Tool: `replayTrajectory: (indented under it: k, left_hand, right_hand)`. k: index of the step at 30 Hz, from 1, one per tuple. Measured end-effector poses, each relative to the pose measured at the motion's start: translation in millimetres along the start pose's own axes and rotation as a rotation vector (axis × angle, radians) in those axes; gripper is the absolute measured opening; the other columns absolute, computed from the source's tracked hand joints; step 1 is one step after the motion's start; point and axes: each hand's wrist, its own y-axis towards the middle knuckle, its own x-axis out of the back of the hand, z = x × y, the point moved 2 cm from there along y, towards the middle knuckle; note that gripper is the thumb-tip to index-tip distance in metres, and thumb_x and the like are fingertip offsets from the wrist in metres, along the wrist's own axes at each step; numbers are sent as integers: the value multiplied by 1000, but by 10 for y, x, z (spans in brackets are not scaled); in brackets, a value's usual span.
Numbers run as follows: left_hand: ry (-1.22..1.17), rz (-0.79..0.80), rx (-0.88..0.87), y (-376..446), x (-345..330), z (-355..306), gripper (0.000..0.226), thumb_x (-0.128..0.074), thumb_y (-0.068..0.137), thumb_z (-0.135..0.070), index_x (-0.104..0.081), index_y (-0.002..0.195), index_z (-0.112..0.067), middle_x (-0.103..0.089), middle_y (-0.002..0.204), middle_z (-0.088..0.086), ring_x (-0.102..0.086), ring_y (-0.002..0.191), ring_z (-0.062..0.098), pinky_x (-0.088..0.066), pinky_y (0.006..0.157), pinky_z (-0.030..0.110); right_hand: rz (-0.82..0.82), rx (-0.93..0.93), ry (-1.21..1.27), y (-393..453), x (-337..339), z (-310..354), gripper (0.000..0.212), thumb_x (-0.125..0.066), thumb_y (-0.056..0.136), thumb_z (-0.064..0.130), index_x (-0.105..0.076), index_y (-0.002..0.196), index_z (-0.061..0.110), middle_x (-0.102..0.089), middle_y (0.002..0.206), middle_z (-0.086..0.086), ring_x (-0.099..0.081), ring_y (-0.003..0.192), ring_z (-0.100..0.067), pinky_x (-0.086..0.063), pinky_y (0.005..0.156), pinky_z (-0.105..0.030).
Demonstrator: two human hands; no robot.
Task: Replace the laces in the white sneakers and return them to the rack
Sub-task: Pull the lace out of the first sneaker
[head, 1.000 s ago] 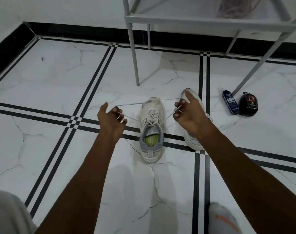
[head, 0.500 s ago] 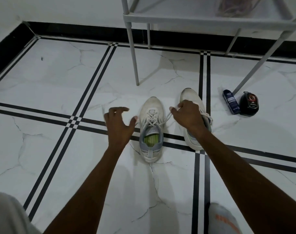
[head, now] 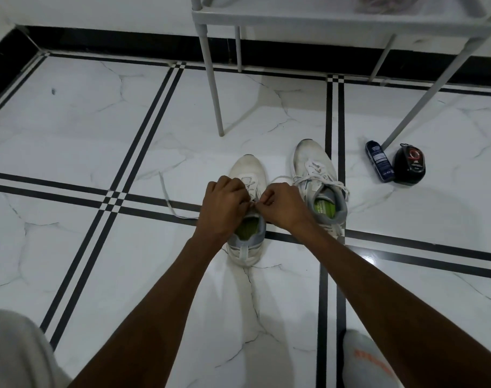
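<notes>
Over the left sneaker [head: 247,175] — both hands (left [head: 224,205], right [head: 285,204]) curled, pinching its lace [head: 166,194].

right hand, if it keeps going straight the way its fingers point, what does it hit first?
The right hand points left across the near sneaker, so it would most likely meet the left hand first; their fingertips already look nearly touching at the lace, though depth is unclear.

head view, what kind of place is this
Probably a home entryway or hallway corner: a marble-look tiled floor with black inlay lines, a grey metal shoe rack against the wall, and a shoe polish bottle beside it.
</notes>
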Motion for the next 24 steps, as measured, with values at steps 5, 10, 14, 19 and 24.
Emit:
replayTrajectory:
  k: [5,10,14,19,24]
  left_hand:
    - [-678,-286,699,-161,-47,151,8,-63,94,-11,-56,89,-13,-65,89,5,-66,80,21,-56,72,31]
    - [-731,-301,723,-179,115,280,27,-60,89,-3,-54,113,-14,-66,107,-2,-60,100,11,-52,79,30]
    - [-265,8,102,-60,84,86,29,-76,82,-22,-67,110,-17,-66,115,-2,-51,113,21,-42,92,33]
    - [37,52,31,-24,-113,33,13,-69,87,-26,-76,93,-17,-70,110,-1,-54,110,28,-40,89,43]
    - [213,-124,84,19,-31,101,18,-59,92,-23,-66,102,-10,-64,111,9,-54,112,34,-43,89,48]
  right_hand:
    - [-32,-102,105,27,30,-127,24,-80,77,30,-72,68,8,-70,63,-7,-69,61,-16,-61,67,-33]
    - [-19,-116,153,19,40,-142,21,-81,78,30,-72,68,14,-72,65,-5,-72,64,-18,-62,70,-37]
    - [26,-94,154,44,66,-90,17,-81,78,27,-77,79,11,-75,73,-5,-72,70,-18,-62,76,-38]
    - [66,-93,204,69,53,-113,12,-80,77,24,-75,69,17,-74,68,-8,-74,67,-23,-62,75,-44]
    - [72,-137,272,43,61,-138,18,-81,79,22,-71,65,16,-74,68,-13,-74,64,-28,-64,68,-45]
